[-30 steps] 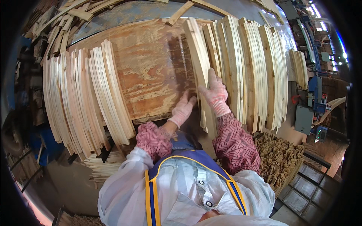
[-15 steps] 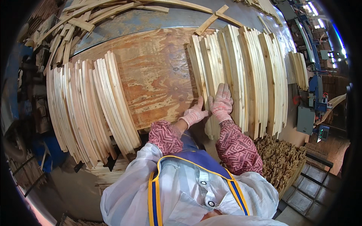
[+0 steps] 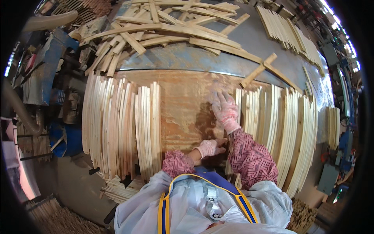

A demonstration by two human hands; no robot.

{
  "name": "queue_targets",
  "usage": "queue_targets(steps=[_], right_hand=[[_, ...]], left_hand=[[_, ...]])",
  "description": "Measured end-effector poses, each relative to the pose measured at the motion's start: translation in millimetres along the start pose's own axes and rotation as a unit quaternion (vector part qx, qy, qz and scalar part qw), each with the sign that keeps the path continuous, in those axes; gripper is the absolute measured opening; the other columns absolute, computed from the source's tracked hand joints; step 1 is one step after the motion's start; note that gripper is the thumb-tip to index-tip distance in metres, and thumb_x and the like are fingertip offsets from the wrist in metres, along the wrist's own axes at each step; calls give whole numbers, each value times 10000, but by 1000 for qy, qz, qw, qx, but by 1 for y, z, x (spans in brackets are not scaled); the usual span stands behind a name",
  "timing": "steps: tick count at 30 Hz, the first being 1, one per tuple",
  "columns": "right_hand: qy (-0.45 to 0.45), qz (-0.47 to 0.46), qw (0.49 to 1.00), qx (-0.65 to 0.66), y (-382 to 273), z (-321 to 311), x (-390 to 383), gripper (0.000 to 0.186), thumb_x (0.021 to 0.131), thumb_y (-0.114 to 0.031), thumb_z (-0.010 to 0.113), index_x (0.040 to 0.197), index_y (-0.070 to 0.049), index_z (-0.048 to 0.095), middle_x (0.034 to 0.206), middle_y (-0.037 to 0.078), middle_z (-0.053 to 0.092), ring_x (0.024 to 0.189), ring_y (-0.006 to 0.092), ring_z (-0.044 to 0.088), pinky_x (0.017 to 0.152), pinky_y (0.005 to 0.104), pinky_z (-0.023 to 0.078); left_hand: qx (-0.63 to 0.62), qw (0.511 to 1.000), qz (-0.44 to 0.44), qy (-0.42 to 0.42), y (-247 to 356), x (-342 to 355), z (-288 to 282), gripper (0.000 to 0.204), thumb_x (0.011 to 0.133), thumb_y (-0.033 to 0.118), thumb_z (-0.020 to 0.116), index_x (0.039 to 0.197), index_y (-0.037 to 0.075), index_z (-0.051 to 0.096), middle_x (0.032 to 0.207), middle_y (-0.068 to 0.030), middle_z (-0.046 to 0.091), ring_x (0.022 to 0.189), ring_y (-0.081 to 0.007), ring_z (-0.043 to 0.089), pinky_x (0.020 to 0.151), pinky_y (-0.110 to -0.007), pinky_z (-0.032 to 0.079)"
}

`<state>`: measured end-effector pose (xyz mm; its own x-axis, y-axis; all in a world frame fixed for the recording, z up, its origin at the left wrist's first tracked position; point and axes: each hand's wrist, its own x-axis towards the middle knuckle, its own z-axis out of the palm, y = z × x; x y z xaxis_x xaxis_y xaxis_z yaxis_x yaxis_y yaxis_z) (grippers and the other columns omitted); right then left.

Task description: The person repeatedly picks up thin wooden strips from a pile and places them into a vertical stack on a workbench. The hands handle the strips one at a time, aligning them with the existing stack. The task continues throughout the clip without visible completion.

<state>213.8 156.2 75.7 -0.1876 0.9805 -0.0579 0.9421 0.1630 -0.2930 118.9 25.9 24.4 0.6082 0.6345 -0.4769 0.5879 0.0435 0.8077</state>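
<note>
My right hand [image 3: 226,111], in a pink knit glove, is open, fingers stretched over the plywood board [image 3: 183,105] just beside the left edge of the right-hand group of pale wooden strips [image 3: 272,124]. Lower down, my left hand [image 3: 210,148], gloved alike, has its fingers apart at that same edge, holding nothing visible. Another group of long strips [image 3: 120,124] lies side by side on the board's left part.
Loose crossed slats [image 3: 167,31] pile on the metal surface [image 3: 175,58] behind the board. Further strips lie at the back right [image 3: 288,35] and far right [image 3: 333,126]. Blue machinery [image 3: 43,70] stands left; a grey box [image 3: 327,179] is at lower right.
The view has tilted, showing more of the slat pile. The strip under my right hand now lies with the right group; that hand has shifted leftward from atop the strips to beside them.
</note>
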Motion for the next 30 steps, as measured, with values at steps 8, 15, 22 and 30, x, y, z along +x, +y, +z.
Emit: queue_targets(steps=[8, 15, 22, 30], right_hand=[[-16, 11, 999, -48, 33, 12, 243, 682, 887, -465, 633, 1478, -174, 456, 1402, 173, 551, 1314, 341, 511, 1096, 418, 415], [-21, 25, 992, -123, 18, 18, 319, 772, 910, -432, 647, 1572, -193, 330, 1553, 115, 435, 1414, 312, 431, 1136, 412, 383], [35, -81, 988, -127, -22, 33, 367, 881, 872, -458, 697, 1596, -214, 259, 1627, 100, 311, 1483, 307, 324, 1171, 458, 331], [-64, -18, 985, -158, 8, 18, 430, 338, 914, -280, 621, 1217, -146, 688, 1220, 100, 704, 1156, 331, 651, 980, 386, 526]], left_hand=[[-206, 904, -116, 357, -59, -16, -142, 609, 935, 306, 701, 1452, 48, 506, 1427, -175, 571, 1305, -256, 547, 1085, -371, 455], [-236, 644, -285, 669, -134, -26, -400, 753, 996, 319, 612, 1584, 29, 241, 1562, -246, 380, 1390, -372, 454, 1159, -374, 364], [-473, 692, 110, 534, -214, 15, -411, 425, 939, 228, 692, 1271, -2, 561, 1241, -177, 596, 1111, -301, 600, 996, -449, 537], [-795, 471, 70, 375, -112, 7, -151, 514, 932, 559, 605, 1223, 137, 632, 791, -33, 646, 693, -180, 645, 656, -311, 549]])
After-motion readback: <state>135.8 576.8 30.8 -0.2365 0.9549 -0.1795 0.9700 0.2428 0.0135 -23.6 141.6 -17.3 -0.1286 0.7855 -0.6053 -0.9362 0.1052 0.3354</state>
